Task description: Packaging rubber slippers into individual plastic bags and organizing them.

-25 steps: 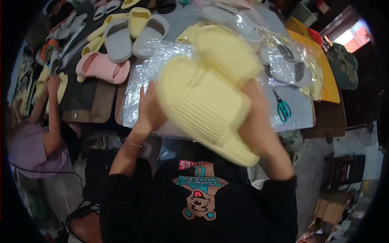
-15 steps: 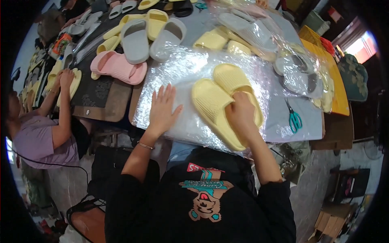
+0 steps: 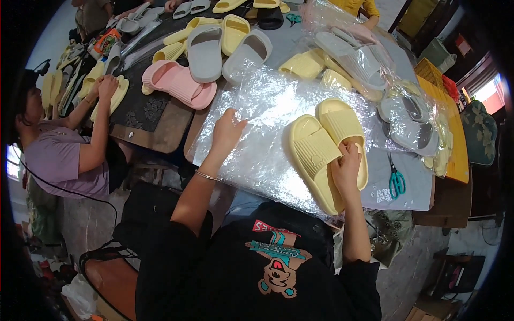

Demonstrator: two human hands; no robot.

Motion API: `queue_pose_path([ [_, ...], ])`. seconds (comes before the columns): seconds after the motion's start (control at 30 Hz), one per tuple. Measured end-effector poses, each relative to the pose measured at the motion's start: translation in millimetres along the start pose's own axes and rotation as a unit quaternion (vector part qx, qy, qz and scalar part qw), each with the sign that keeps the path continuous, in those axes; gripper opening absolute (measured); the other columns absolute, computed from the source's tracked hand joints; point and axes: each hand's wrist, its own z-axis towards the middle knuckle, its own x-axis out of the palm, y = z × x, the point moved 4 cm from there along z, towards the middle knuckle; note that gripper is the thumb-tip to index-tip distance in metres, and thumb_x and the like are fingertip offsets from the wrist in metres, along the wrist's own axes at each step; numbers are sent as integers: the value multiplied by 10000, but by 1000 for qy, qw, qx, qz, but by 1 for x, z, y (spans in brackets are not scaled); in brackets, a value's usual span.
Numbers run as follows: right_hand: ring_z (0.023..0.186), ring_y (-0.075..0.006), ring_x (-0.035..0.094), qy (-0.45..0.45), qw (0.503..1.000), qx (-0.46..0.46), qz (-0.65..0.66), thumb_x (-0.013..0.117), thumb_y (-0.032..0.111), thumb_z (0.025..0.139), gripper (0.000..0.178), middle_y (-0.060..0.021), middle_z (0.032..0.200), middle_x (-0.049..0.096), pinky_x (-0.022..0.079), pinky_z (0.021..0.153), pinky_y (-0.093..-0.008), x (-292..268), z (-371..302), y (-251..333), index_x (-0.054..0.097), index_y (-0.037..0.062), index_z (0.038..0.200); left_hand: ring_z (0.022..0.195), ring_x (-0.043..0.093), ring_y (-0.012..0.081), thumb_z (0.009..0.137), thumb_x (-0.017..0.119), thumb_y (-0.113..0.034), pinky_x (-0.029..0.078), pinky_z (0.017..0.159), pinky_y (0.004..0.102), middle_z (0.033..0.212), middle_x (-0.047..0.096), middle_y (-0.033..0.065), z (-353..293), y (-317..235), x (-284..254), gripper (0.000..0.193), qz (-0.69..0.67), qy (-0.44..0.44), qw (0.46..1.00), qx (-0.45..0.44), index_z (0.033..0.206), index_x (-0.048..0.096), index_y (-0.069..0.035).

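A pair of yellow slippers [image 3: 316, 147] lies side by side on a stack of clear plastic bags [image 3: 262, 150], toes away from me. My right hand [image 3: 348, 166] is closed on them, its fingers at the inner edges where the two slippers meet. Over the left part of the stack, my left hand [image 3: 227, 131] has its fingers curled in a pinch on the top bag. The plastic wrinkles and shines beside those fingertips.
Grey slippers [image 3: 205, 53] and a pink slipper [image 3: 179, 83] lie beyond my left hand. Bagged slippers [image 3: 409, 120] and teal-handled scissors [image 3: 397, 182] are at the right. A co-worker [image 3: 64, 144] handles a yellow slipper at the left; another person's yellow sleeve [image 3: 369, 7] shows at the far side.
My left hand went from lying flat with fingers spread to pinching the plastic. My right hand and the yellow slippers shifted right. The whole view has moved somewhat.
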Motion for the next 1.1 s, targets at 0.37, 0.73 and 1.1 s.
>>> queue_pose_path([
  [0.37,952,-334,529,-20,1000,-1,18,617,77,716,357,-156,997,569,403,824,-418,28,18,49,610,-15,1061,1190,421,354,820,629,-126,302,985,468,1268,490,176,-27,-38,-20,547,110,-74,970,204,1314,425,-10],
  [0.73,875,-264,500,-59,998,-15,0,674,63,741,211,-62,864,556,382,801,-372,-34,-34,-24,712,100,945,1350,279,367,923,474,-192,149,1119,497,1419,355,217,-61,-58,11,492,66,26,968,239,1363,390,11],
  [1.1,870,-248,507,-57,996,-68,26,697,36,701,162,-54,845,571,383,799,-352,-23,-30,-19,704,96,852,1333,315,333,827,612,-164,250,1106,443,1382,388,199,-133,-147,75,563,29,263,864,427,1313,416,40],
])
